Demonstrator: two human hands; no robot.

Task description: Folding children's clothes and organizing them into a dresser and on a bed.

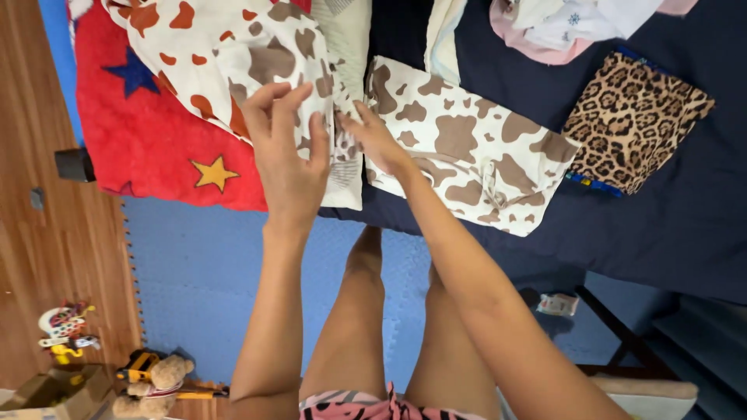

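While the folded leopard-print piece [634, 120] sits done on the dark bedsheet [685, 225], both hands are mid-fold: left hand [288, 159] open and flat, right hand [377, 140] pinching the brown cow-print cloth [467, 148]; unfolded clothes [568, 23] remain.

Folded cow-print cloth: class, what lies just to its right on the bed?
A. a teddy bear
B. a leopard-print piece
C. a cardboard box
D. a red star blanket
B: the leopard-print piece lies right of the folded cow-print cloth on the bed.
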